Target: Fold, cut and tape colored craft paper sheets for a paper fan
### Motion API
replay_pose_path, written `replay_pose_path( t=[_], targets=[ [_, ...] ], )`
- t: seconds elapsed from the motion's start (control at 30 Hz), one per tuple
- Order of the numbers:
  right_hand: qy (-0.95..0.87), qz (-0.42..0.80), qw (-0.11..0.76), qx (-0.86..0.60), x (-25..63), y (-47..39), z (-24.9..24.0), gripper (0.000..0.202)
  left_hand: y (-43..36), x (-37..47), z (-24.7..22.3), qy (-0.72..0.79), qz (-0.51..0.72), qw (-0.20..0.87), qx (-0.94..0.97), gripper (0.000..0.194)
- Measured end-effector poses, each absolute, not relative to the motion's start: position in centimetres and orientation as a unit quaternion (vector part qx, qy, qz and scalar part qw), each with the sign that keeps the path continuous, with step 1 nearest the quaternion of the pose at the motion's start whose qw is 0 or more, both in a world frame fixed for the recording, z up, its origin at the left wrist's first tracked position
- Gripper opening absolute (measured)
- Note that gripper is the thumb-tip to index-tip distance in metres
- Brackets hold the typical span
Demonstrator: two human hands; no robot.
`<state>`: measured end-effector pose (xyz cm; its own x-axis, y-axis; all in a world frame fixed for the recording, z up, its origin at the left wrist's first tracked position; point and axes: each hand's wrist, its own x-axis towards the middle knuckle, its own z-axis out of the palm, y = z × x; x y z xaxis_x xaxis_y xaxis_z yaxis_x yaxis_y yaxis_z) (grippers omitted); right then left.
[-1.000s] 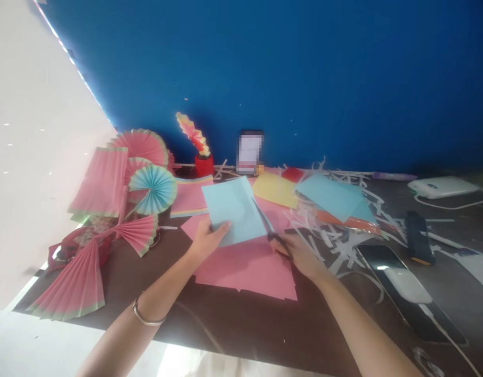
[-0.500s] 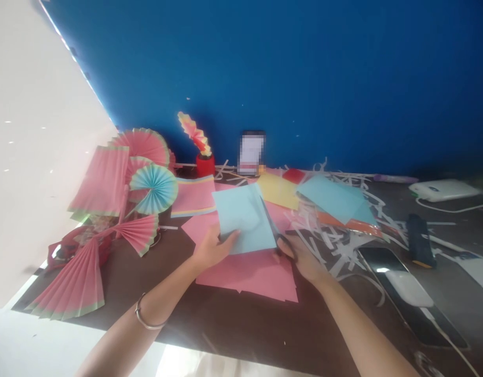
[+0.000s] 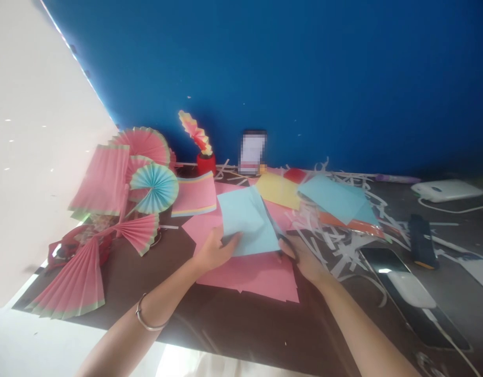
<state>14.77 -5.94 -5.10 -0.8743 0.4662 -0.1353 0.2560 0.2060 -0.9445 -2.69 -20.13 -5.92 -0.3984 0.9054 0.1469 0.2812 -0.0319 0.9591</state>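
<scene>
My left hand [image 3: 217,250] grips the lower left part of a light blue sheet [image 3: 247,220], thumb on top and fingers underneath. At the sheet's lower right corner, my right hand [image 3: 298,256] is closed around the dark handles of a pair of scissors [image 3: 287,246]. The scissor blades point up and away along the right edge of the sheet and are partly hidden. Pink sheets [image 3: 249,277] lie on the dark table under the blue sheet.
Pleated paper fans [image 3: 154,188] stand at the left. Behind are a red holder [image 3: 206,164] and an upright phone [image 3: 252,152]. Yellow paper [image 3: 278,190], more blue paper [image 3: 333,196] and white strips [image 3: 353,251] lie at the right, near another phone [image 3: 418,303].
The blue sheet has shifted slightly right and tilted a little between my hands. Both hands keep their holds, and the right one has barely moved.
</scene>
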Motion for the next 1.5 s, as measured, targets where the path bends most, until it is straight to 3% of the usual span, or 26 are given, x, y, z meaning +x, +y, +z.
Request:
replay_pose_path(
  t=[1.5],
  targets=[
    [-0.766, 0.587, 0.089, -0.247, 14.64, -5.96, -5.20, 0.050, -20.11, -2.74, -6.06, 0.646, 0.526, 0.295, 0.468, 0.028]
  ],
)
